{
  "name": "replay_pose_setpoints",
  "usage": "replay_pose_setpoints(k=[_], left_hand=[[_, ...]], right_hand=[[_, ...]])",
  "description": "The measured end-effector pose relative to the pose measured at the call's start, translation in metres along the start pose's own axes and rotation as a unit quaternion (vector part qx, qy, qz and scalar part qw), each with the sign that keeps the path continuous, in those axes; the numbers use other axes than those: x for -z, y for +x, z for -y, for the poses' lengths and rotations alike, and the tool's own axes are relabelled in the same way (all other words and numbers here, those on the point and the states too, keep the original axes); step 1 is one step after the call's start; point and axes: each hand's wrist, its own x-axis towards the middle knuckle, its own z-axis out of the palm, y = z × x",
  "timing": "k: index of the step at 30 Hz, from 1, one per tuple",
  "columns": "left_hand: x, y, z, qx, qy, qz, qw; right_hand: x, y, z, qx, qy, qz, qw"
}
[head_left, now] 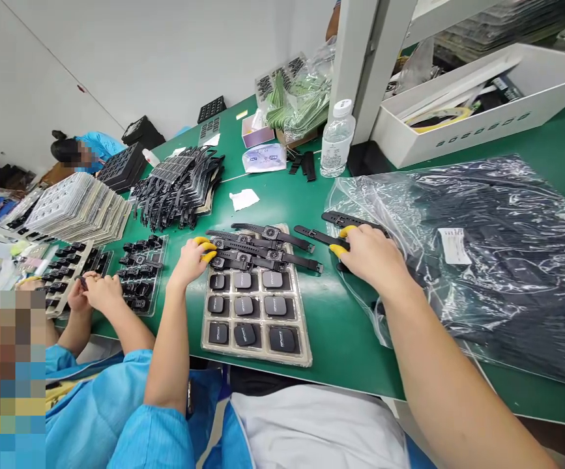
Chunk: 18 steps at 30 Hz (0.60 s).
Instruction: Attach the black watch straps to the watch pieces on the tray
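Observation:
A beige tray (204,326) with black watch bodies in its pockets lies on the green table in front of me. Several strapped black watches (262,251) lie across its far end. My left hand (191,260), with yellow finger cots, pinches the left end of one of these watches. My right hand (370,254), also with yellow finger cots, rests at the mouth of a clear plastic bag (482,260) and grips a black strap (318,236) that reaches toward the tray.
A co-worker's hands (94,293) work over another tray (140,273) at my left. Piles of black straps (179,185), stacked trays (77,208), a water bottle (337,140) and a white box (482,98) stand farther back.

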Motion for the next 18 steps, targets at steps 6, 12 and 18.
replay_pose_setpoints(k=[6, 12, 18], left_hand=[[0.006, 0.0, 0.0, 0.023, -0.002, -0.029, 0.999], [0.017, -0.019, -0.069, -0.074, -0.118, -0.005, 0.99], [-0.013, -0.033, -0.168, -0.137, 0.1, 0.087, 0.982]], right_hand=[[-0.002, 0.0, -0.002, 0.002, 0.004, 0.0, 1.0], [0.003, 0.001, -0.002, 0.0, 0.094, -0.04, 0.995], [0.024, -0.009, 0.02, -0.019, 0.327, -0.251, 0.911]])
